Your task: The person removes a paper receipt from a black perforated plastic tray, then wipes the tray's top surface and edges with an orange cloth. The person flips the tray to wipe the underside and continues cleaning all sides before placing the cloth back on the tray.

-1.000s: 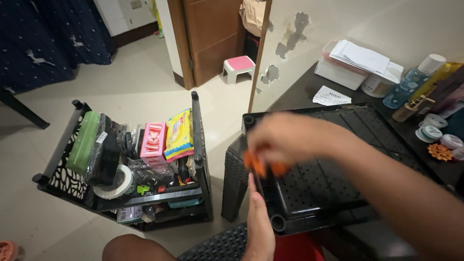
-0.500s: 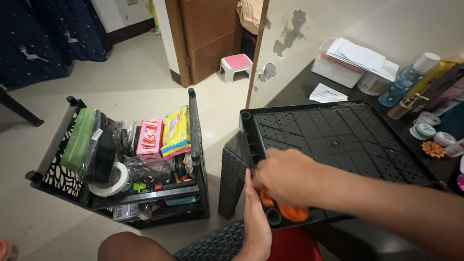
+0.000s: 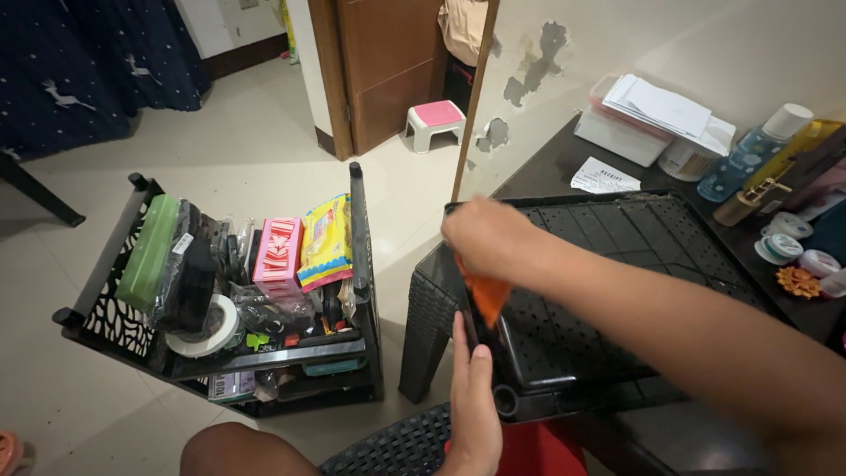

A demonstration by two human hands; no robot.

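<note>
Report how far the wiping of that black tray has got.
Done: cannot tell; no clean patch stands out on the black tray. In hand: right hand drags the orange cloth along its left edge while left hand steadies it. Left: the far side looks untouched.

The right hand (image 3: 487, 236) presses an orange cloth (image 3: 484, 295) on the black plastic tray (image 3: 617, 256); the left hand (image 3: 474, 401) braces its edge.
</note>
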